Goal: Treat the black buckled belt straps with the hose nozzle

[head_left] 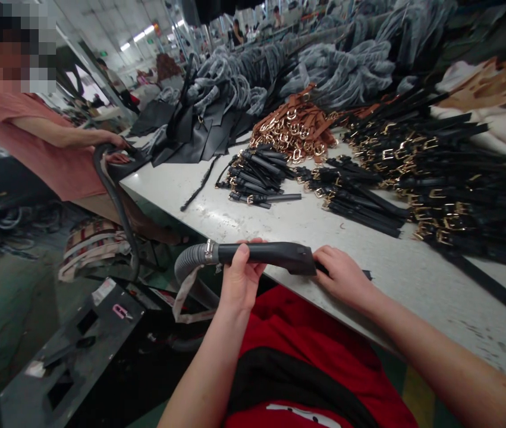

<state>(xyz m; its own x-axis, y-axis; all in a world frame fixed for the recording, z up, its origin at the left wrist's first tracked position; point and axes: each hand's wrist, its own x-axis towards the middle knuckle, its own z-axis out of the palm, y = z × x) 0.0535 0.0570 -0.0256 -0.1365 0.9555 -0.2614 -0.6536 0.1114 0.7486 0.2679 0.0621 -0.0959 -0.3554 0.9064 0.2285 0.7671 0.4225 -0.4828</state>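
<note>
My left hand [240, 274] is wrapped round a black nozzle [275, 256] joined to a grey ribbed hose [189, 261], held at the near edge of the white table [288, 223]. My right hand [341, 274] lies at the nozzle's tip with its fingers curled, pressing on a black strap [365, 274] whose end shows just past the hand. What the fingers grip underneath is hidden.
Piles of black belts with gold buckles [440, 178], a bundle of short black straps [257, 175], brown belts [297, 128] and grey bundles [337, 71] cover the table. A person in a pink shirt [34, 137] stands at the left holding a black hose [116, 202]. A grey machine [74, 351] sits low left.
</note>
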